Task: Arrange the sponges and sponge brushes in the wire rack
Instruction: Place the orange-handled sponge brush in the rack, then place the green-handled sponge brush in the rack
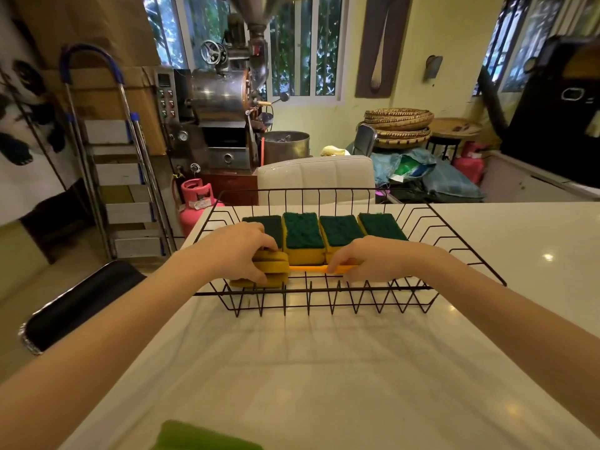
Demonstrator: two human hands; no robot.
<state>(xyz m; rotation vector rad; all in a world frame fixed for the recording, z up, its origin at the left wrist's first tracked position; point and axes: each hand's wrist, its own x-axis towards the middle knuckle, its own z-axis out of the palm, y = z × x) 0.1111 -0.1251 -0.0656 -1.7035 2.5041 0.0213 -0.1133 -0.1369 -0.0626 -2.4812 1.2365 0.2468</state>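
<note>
A black wire rack stands on the white countertop. Along its back lies a row of several yellow sponges with green scouring tops. In the rack's front half lies a sponge brush with a yellow sponge head and an orange handle. My left hand grips the sponge head at the rack's front left. My right hand holds the orange handle, fingers curled over it. Another green sponge lies at the counter's near edge, partly cut off by the frame.
The countertop stretches from the rack toward me. A white padded chair back stands just behind the rack. A dark chair sits left of the counter. Beyond are a stepladder, a pink gas cylinder and a metal roasting machine.
</note>
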